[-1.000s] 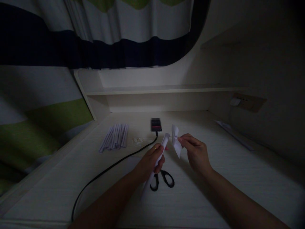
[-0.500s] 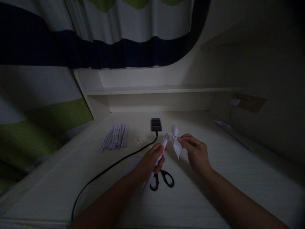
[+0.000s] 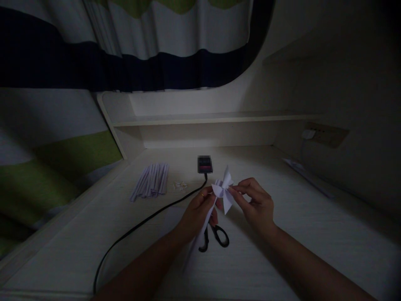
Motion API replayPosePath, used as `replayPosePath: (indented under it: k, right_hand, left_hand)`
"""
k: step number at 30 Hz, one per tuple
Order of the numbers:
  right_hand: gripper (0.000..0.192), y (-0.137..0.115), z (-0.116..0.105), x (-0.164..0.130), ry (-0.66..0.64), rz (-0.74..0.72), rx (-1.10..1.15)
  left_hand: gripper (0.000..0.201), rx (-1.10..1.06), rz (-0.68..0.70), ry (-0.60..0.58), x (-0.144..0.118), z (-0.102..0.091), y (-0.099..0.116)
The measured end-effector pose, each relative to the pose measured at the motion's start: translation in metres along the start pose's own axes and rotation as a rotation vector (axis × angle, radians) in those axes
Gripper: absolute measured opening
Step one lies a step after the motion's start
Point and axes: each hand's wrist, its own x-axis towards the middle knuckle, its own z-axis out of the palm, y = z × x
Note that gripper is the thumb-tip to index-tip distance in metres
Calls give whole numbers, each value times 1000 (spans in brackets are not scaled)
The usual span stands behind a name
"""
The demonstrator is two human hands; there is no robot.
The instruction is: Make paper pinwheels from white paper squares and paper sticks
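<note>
Steadying a folded paper piece [image 3: 228,203] atop a paper roll [image 3: 209,214]

From where I stand, the left hand [image 3: 198,212] curls round the white roll, fingers nearly closed, while the right hand [image 3: 257,205] pinches the folded piece's edge between thumb and fingertips. That piece sits between the two hands, points flared. Both should handle light: the roll fairly stiff, the piece easily creased, best taken at its gathered middle. In this dimness, I can't tell whether they're joined. No brand is readable; the dark device [image 3: 204,164] beyond the hands shows only a blurred display.
</note>
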Motion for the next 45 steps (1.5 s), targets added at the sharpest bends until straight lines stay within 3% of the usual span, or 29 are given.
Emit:
replayPosePath:
  k: [3,7,16,21,45]
  right_hand:
    - [13,-5,0,-2,-19,-118,-23]
    - [17,-12,-2,-2,-15,-168,-18]
    - [25,-20,-6,-2,3,-280,-46]
    - [25,-21,-7,-3,21,-353,-113]
    - [16,-16,-4,-4,-12,-386,-60]
  left_hand:
    - [19,-11,52,26,-1,-1,0]
    - [19,-19,99,25,-1,-2,-4]
    - [18,-75,67,-65,-1,-2,-8]
    - [20,-100,65,-54,-1,2,-12]
    - [21,-14,118,-52,-2,5,-12]
